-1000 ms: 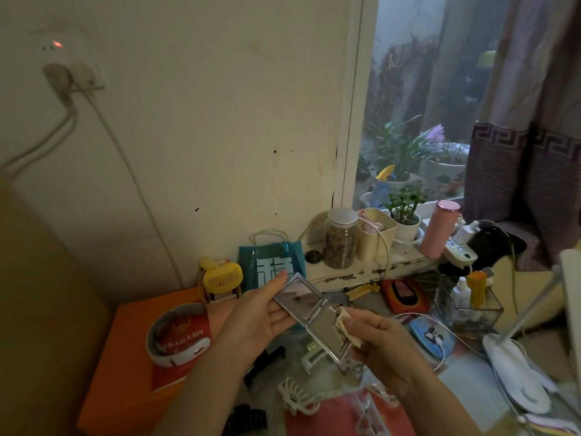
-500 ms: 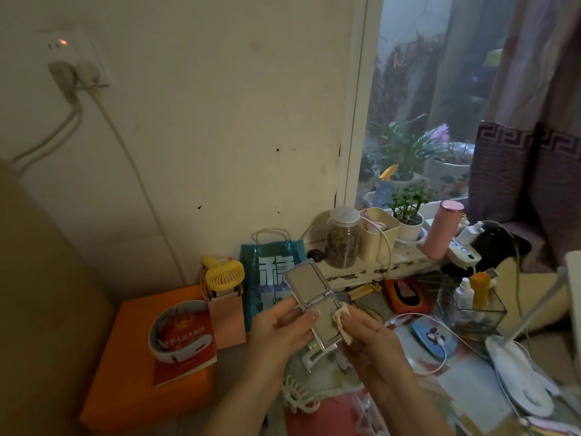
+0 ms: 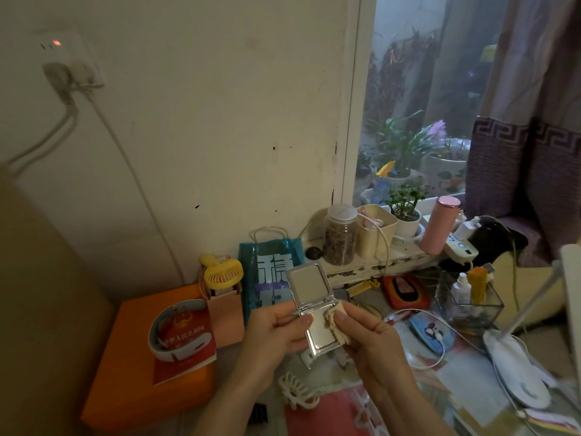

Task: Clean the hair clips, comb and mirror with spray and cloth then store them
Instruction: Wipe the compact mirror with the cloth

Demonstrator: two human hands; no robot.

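Note:
A silver folding mirror (image 3: 309, 286) is held open above the desk. My left hand (image 3: 276, 333) grips its lower half from the left side. My right hand (image 3: 366, 333) pinches a small cream cloth (image 3: 336, 322) and presses it on the lower pane. A cream claw hair clip (image 3: 297, 393) lies on the desk below my hands. A white clip (image 3: 306, 358) shows just under the mirror. A clear clip (image 3: 364, 410) lies on the red mat by my right forearm. A dark clip (image 3: 259, 413) sits at the bottom. No comb is plainly visible.
An orange box (image 3: 132, 382) with a red booklet (image 3: 188, 344) stands left. A teal bag (image 3: 270, 275), yellow fan (image 3: 223, 272), jar (image 3: 339, 236), beige bin (image 3: 375, 231), pink bottle (image 3: 440, 228), glass organizer (image 3: 470, 302), white lamp base (image 3: 515, 372) and cables crowd the desk.
The mirror has risen and turned more upright toward me. My left hand shifted from the upper pane to the lower half's left edge. The cloth stays on the lower pane.

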